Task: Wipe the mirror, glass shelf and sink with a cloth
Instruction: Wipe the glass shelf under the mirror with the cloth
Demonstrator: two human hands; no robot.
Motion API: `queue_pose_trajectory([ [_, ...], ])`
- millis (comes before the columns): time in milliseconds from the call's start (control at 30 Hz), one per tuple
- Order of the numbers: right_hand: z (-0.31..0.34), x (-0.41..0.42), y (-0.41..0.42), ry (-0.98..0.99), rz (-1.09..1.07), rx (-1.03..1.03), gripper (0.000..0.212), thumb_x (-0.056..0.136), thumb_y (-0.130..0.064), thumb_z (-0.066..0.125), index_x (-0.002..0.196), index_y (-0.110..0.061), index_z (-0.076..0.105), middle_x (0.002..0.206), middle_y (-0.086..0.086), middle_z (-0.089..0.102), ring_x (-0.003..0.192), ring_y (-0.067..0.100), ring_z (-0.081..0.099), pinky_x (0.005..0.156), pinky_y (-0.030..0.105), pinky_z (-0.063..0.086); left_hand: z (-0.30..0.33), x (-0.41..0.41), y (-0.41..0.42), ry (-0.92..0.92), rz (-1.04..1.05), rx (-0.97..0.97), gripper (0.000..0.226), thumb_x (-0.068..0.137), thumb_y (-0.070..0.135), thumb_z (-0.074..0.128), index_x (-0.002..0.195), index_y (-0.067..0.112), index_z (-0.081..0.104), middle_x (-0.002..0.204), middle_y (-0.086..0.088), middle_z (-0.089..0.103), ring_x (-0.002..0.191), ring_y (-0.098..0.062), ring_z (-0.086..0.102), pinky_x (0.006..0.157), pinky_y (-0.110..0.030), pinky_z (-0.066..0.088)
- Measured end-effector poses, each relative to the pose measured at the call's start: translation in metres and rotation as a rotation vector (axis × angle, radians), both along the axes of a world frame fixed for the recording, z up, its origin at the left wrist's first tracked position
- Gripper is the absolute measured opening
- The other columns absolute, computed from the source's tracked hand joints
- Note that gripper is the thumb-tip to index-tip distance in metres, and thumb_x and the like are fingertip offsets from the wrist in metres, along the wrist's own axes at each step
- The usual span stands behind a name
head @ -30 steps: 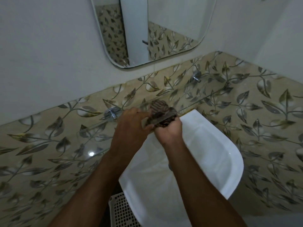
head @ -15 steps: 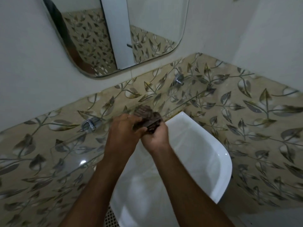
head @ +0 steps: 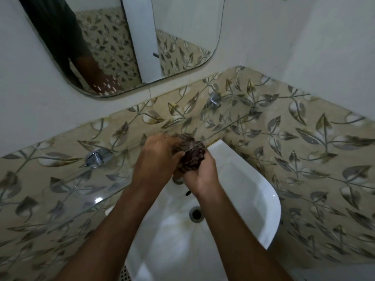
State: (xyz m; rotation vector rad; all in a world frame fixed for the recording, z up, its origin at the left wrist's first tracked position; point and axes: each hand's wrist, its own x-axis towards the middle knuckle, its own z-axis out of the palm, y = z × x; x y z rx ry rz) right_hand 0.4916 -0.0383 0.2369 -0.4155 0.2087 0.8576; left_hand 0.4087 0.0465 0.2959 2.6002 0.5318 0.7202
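A dark patterned cloth is bunched between both hands above the back of the white sink. My left hand grips its left side and my right hand holds it from below and the right. The clear glass shelf runs along the leaf-patterned tiles at hand height, held by two chrome brackets. The rounded mirror hangs on the white wall above and reflects a dark sleeve and an arm. The tap is mostly hidden behind my hands.
The sink drain shows in the basin below my right wrist. A second chrome bracket sits on the tiles at the right. A white perforated basket peeks out under the sink. A wall corner closes in on the right.
The view has tilted up and left, so more of the mirror and the sink drain show. Both hands keep hold of the cloth over the sink's back edge, kneading it slightly.
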Motion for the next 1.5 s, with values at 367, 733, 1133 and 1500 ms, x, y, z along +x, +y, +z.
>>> queue_pose_trajectory([
  [367,0.008,0.032,0.0,0.057,-0.085,0.072,0.044,0.106,-0.026,0.032,0.114,-0.002,0.068,0.109,0.022,0.071,0.096,0.034,0.071,0.078,0.038,0.061,0.006,0.029,-0.007,0.054,-0.048,0.013,0.023,0.088,0.033,0.07,0.109,0.025,0.073,0.103,0.002,0.067,0.102,-0.02,0.057,0.086,-0.031,0.043],
  [733,0.019,0.092,0.0,0.074,-0.223,0.092,0.042,0.107,-0.023,0.031,0.133,-0.001,0.056,0.128,0.023,0.06,0.124,0.037,0.054,0.109,0.041,0.04,0.01,0.057,-0.003,0.054,-0.087,0.062,0.017,0.09,0.026,0.066,0.105,0.021,0.075,0.098,-0.003,0.065,0.096,-0.023,0.058,0.079,-0.033,0.047],
  [1133,0.012,0.139,-0.045,0.002,-0.256,0.043,0.047,0.107,-0.027,0.028,0.139,-0.004,0.054,0.138,0.023,0.056,0.128,0.036,0.052,0.115,0.045,0.036,0.012,0.104,-0.022,0.076,-0.179,0.021,0.022,0.092,0.035,0.061,0.112,0.032,0.071,0.1,0.003,0.059,0.093,-0.016,0.057,0.077,-0.031,0.048],
  [1500,0.006,0.173,-0.071,-0.015,-0.327,0.0,0.046,0.107,-0.026,0.028,0.139,-0.005,0.054,0.143,0.022,0.053,0.129,0.036,0.051,0.114,0.047,0.037,0.011,0.123,-0.038,0.118,-0.226,0.072,0.032,0.091,0.035,0.065,0.121,0.026,0.067,0.115,0.001,0.06,0.112,-0.02,0.053,0.094,-0.033,0.046],
])
